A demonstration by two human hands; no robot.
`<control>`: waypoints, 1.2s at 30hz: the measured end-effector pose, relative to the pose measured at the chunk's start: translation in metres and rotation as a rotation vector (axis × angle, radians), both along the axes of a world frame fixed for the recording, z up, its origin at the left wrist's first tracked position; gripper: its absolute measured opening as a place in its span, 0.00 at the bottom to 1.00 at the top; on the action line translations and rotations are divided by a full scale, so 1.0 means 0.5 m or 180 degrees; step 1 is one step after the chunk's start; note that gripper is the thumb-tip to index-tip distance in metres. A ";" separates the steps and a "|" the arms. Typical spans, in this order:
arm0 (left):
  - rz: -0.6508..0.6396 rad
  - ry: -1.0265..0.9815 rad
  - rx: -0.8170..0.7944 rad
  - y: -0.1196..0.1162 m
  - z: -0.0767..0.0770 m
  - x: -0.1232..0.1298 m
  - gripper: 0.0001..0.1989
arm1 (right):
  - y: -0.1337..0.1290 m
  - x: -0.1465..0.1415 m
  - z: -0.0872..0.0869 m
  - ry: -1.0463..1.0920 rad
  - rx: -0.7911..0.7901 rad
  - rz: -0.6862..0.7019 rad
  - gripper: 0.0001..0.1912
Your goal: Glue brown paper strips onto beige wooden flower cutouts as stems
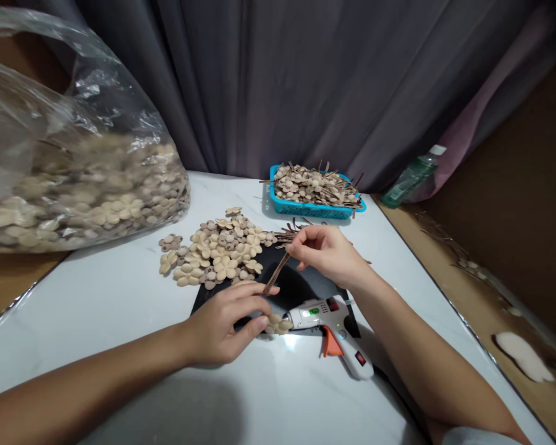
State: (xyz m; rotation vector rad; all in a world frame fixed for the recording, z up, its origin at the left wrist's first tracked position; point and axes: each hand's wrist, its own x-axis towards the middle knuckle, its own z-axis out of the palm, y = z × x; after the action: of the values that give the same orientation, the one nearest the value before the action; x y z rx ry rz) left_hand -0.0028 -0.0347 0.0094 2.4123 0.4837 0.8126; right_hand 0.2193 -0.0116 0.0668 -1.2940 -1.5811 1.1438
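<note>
My right hand pinches the upper end of a thin brown strip between thumb and fingers. The strip slants down to the fingertips of my left hand, where its lower end touches the index finger. Between my left thumb and fingers is a beige fabric flower, partly hidden by them. Right beside that flower, a white glue gun with an orange trigger lies on its side, its nozzle close to the petals. A black mat lies under both hands.
Beige and greyish flowers are heaped behind my left hand. Brown strips lie behind my right hand. A blue basket full of flowers and strips stands farther back. A large clear bag of flowers is at left, a green bottle at right.
</note>
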 end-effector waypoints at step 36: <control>0.0154 -0.0337 -0.0610 -0.003 0.006 0.006 0.04 | -0.010 0.006 0.026 0.0468 -0.0700 0.0357 0.12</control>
State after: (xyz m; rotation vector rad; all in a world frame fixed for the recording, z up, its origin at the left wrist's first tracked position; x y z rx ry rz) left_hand 0.0001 -0.0364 0.0122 2.1781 0.5537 0.8686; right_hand 0.2223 -0.0167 0.0796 -1.2397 -1.4664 1.4829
